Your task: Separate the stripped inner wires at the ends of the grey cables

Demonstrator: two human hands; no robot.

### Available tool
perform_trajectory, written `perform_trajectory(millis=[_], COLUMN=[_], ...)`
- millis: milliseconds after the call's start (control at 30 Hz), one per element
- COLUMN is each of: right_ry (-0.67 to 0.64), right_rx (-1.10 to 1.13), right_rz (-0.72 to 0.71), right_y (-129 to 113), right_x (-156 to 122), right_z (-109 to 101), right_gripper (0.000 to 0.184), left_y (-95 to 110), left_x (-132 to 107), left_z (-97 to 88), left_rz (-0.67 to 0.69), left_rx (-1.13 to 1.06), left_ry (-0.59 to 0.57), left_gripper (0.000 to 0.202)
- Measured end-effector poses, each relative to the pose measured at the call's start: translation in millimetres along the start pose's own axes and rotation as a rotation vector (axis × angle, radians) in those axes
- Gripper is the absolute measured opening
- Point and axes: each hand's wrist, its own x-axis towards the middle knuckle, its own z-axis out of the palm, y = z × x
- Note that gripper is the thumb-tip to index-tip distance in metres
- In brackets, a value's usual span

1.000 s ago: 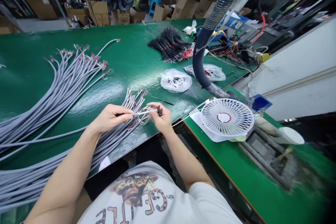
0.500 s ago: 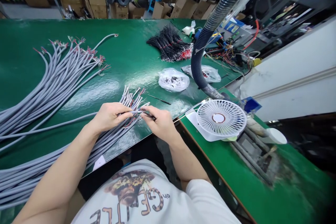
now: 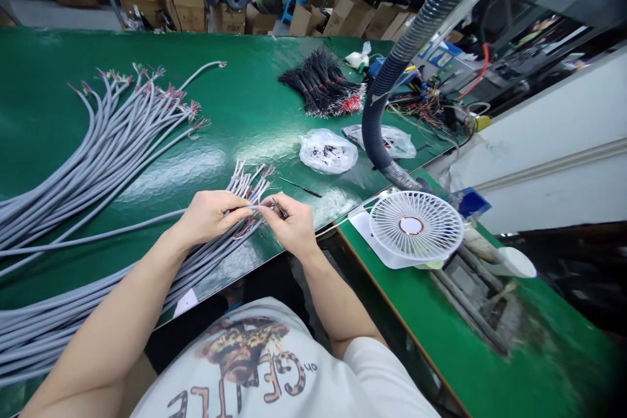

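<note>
My left hand (image 3: 211,215) pinches the stripped end of a grey cable (image 3: 98,237) that runs off to the left across the green table (image 3: 255,111). My right hand (image 3: 290,225) is closed on that cable's thin wire ends, with a small dark piece between its fingers. Both hands meet just above a bundle of grey cables (image 3: 215,255) lying near the table's front edge. A second, larger bundle of grey cables (image 3: 108,144) with red-tipped ends fans out at the left.
A thin dark tool (image 3: 301,187) lies beyond my right hand. Two clear plastic bags (image 3: 328,151) and a pile of black and red wires (image 3: 323,83) sit further back. A ribbed blue hose (image 3: 392,72) hangs over a white fan (image 3: 415,227) at the right. Cardboard boxes (image 3: 181,6) line the back.
My right hand has drawn in towards my left hand, so the stretch of thin wire between them has shortened. The view has shifted slightly.
</note>
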Motion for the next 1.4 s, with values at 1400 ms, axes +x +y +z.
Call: perform_trajectory(millis=[1400], right_ry=[-0.294], right_rx=[-0.245], right_rz=[-0.253], right_y=[-1.8], right_x=[20.8], right_z=[-48.3], right_gripper=[0.034], left_y=[0.7], left_x=[-1.2], left_z=[-2.9], left_rz=[0.078], left_rx=[0.05], left_ry=[-0.142], left_gripper=[0.032])
